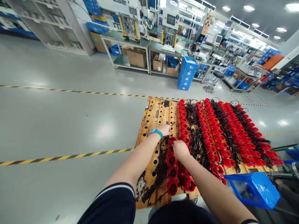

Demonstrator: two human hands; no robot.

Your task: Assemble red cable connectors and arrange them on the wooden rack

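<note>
My right hand (181, 150) has its fingers closed at the rim of a round red housing (172, 141), which stands in a row near the middle of the wooden board (149, 137). Just beyond it, my left hand (164, 130) reaches over the board's holes, its fingers bent downward and drawn together; whatever they hold is hidden. A blue-green wristband (157, 133) circles the left wrist. Nearer to me, more red housings (172, 187) continue the same row, open ends up. Their black cables (160, 169) lie bunched to the left of them.
Further rows of red housings (224, 137) with black cables between them fill the board's right side. A blue plastic stool or frame (261, 189) stands at its near right corner. Beyond the striped floor tape are stacked blue crates (187, 73) and workbenches (130, 60) with machines.
</note>
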